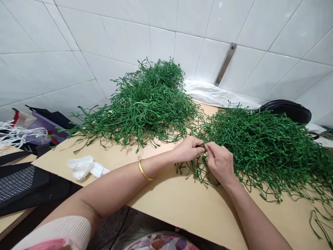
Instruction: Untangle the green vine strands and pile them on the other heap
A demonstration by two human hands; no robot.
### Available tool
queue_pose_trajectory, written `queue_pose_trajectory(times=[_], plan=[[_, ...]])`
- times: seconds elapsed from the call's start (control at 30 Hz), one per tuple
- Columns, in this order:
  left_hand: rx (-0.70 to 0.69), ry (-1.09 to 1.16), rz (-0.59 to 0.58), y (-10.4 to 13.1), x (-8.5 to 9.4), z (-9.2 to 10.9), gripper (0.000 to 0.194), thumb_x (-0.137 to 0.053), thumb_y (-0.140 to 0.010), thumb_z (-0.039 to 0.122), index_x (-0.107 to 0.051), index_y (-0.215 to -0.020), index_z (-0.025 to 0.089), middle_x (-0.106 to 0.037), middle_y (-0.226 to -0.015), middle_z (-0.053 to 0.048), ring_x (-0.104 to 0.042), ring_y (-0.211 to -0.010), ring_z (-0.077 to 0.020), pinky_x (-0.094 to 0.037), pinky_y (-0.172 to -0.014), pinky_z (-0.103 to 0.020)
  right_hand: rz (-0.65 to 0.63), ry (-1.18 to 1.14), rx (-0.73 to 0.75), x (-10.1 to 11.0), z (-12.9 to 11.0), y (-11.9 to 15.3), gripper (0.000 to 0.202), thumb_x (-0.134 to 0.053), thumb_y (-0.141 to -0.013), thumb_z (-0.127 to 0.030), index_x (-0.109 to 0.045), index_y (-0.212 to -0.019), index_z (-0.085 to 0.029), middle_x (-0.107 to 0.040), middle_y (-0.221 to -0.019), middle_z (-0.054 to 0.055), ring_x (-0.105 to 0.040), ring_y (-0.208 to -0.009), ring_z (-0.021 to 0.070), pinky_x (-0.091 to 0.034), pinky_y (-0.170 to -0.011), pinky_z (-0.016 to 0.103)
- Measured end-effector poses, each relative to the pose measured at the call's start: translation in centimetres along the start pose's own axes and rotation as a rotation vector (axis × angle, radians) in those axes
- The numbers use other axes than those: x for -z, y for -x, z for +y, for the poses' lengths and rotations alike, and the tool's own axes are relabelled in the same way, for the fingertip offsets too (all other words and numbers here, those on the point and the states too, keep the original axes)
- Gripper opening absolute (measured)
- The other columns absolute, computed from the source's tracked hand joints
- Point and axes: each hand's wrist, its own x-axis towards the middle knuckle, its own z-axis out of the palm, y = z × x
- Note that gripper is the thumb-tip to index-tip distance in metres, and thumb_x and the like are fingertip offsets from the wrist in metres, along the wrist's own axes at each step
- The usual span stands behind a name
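Near the front of the tan table, my left hand [189, 148] and my right hand [220, 163] meet fingertip to fingertip. Both are closed in a pinch on a thin green cord [205, 143], its middle partly hidden by the fingers. Loose green cords [194, 170] with small knotted or tufted ends trail on the table beneath my hands. Behind my left hand rises a tall tangled pile of the same cords [153, 100]. To the right of my right hand spreads a second, lower pile [262, 146].
A crumpled white tissue [85, 167] lies at the table's left. White plastic sheeting [205, 92] runs along the tiled wall, below a metal bracket [225, 64]. A black zipped case [286, 109] sits behind the right pile. White cords [20, 134] and black mesh fabric [18, 184] are at far left.
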Motion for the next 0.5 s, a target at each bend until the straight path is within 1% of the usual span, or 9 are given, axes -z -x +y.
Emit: queue_pose_trajectory(times=[0.1,0.17,0.3,0.4,0.43,0.5], plan=[[-0.003,0.080,-0.083,0.0,0.5,0.3,0.032,-0.048,-0.073,0.032,-0.029,-0.052,0.016,-0.025,-0.052,0.005,-0.023,-0.050,-0.0053,-0.019,-0.047,-0.023,-0.047,-0.318,-0.207,0.5,-0.2,-0.2,0.023,-0.040,-0.086,-0.029,-0.049,-0.067,-0.019,-0.039,-0.054,-0.004,-0.034,-0.050,0.0092,-0.027,-0.051,0.022],[-0.003,0.116,-0.112,0.0,0.7,0.4,0.033,-0.049,-0.072,0.032,-0.029,-0.051,0.016,-0.024,-0.051,0.005,-0.022,-0.048,-0.0046,-0.018,-0.047,-0.023,-0.069,-0.514,-0.304,0.8,-0.3,-0.3,0.024,-0.041,-0.085,-0.033,-0.048,-0.066,-0.019,-0.037,-0.055,-0.005,-0.033,-0.051,0.0085,-0.027,-0.050,0.022],[-0.021,0.142,-0.138,0.1,1.1,1.0,0.033,-0.051,-0.071,0.028,-0.029,-0.050,0.016,-0.022,-0.051,0.006,-0.020,-0.047,-0.0039,-0.016,-0.046,-0.023,-0.101,-0.772,-0.406,0.9,-0.4,-0.4,0.027,-0.047,-0.082,-0.036,-0.046,-0.062,-0.018,-0.033,-0.053,-0.005,-0.029,-0.051,0.0078,-0.025,-0.048,0.022],[-0.003,0.197,-0.169,0.4,1.4,1.6,0.033,-0.053,-0.071,0.027,-0.032,-0.049,0.015,-0.021,-0.049,0.006,-0.019,-0.046,-0.0034,-0.015,-0.045,-0.023,-0.106,-0.951,-0.480,0.6,-0.1,-0.6,0.028,-0.050,-0.080,-0.039,-0.046,-0.062,-0.018,-0.031,-0.050,-0.006,-0.027,-0.048,0.0074,-0.025,-0.047,0.022],[0.011,0.228,-0.187,0.5,1.4,1.8,0.032,-0.055,-0.070,0.027,-0.035,-0.049,0.015,-0.023,-0.048,0.006,-0.020,-0.045,-0.0032,-0.016,-0.045,-0.023,-0.092,-1.015,-0.513,0.6,0.1,-0.6,0.027,-0.051,-0.079,-0.040,-0.047,-0.063,-0.018,-0.029,-0.048,-0.007,-0.026,-0.046,0.0070,-0.025,-0.046,0.022],[0.044,0.299,-0.199,0.5,1.5,1.9,0.025,-0.057,-0.069,0.029,-0.046,-0.054,0.013,-0.030,-0.047,0.006,-0.026,-0.044,-0.0034,-0.020,-0.045,-0.022,-0.033,-1.102,-0.574,0.9,0.6,-0.9,0.026,-0.052,-0.077,-0.041,-0.047,-0.065,-0.018,-0.025,-0.046,-0.009,-0.023,-0.042,0.0064,-0.027,-0.045,0.023]])
